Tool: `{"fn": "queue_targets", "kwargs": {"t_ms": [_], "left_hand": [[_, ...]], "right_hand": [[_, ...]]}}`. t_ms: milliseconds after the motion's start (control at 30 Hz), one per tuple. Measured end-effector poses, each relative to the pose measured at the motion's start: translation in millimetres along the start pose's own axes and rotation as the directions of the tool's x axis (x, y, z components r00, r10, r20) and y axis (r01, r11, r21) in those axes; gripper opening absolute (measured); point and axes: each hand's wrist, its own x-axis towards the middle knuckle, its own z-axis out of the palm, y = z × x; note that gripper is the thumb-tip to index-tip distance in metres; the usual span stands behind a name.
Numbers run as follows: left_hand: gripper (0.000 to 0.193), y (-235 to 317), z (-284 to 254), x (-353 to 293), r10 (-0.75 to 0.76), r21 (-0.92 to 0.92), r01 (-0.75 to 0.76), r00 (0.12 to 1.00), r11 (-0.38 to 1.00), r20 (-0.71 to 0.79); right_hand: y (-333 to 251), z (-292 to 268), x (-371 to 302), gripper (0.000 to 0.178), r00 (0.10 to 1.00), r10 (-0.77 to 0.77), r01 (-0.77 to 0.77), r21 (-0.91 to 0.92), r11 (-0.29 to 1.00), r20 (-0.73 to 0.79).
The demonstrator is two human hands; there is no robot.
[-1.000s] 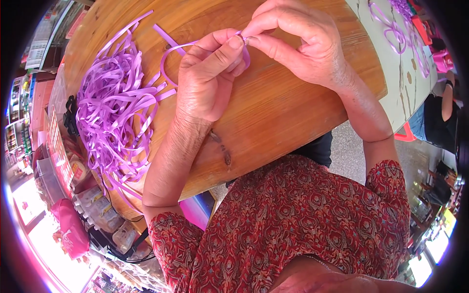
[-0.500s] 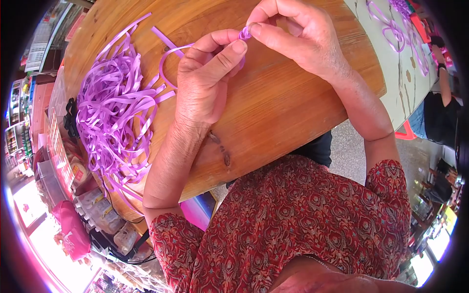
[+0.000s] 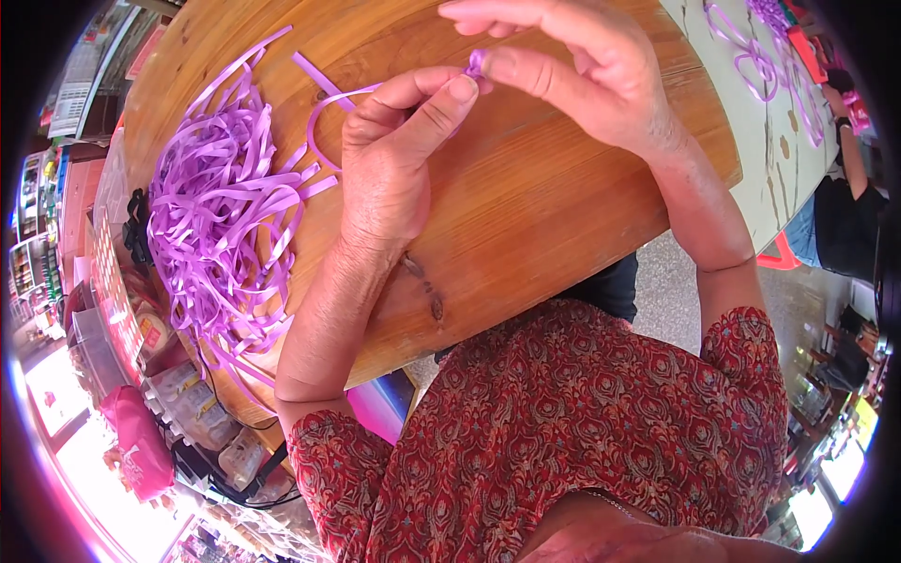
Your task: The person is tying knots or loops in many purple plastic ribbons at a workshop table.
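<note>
Above the wooden table, my left hand (image 3: 399, 141) pinches a small looped piece of purple ribbon (image 3: 476, 64) between thumb and forefinger. A tail of this ribbon curves out from the left hand's far side toward the tabletop. My right hand (image 3: 587, 80) is held just to the right. Its fingers are stretched out and apart from the thumb, and the thumb tip lies against the folded ribbon. Exactly how the ribbon is looped is too small to make out. Left of my left forearm lies a big tangled heap of purple ribbons (image 3: 221, 206).
The wooden table (image 3: 526, 225) has a curved edge. A pale tabletop (image 3: 779, 178) at the right bears more purple ribbon (image 3: 755, 70); a co-worker's arm (image 3: 854, 159) reaches over there. A pink bag (image 3: 136, 441) and plastic packages (image 3: 192, 403) crowd the lower left.
My right hand's fingers have opened away from its thumb, freeing the pinch on the ribbon. The left hand keeps its hold, shifted very slightly. A pink item now shows by the co-worker's hand.
</note>
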Motion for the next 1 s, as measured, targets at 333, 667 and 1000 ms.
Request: {"fn": "queue_targets", "kwargs": {"t_ms": [333,667,1000], "left_hand": [[0.015,6,3,1,0.038,0.34,-0.046,0.999,0.939,0.029],[0.013,9,4,-1,0.259,0.507,-0.231,0.966,0.83,0.017],[0.011,9,0,5,0.206,0.328,-0.185,0.978,0.926,-0.028]], "right_hand": [[-6,-6,-15,0.017,0.931,0.198,-0.011,-0.521,0.854,0.306],[-23,-14,-13,0.018,0.939,0.276,-0.075,-0.661,0.746,0.205],[-15,-32,-4,0.012,0.884,0.466,-0.439,-0.305,0.845,0.021]]}}
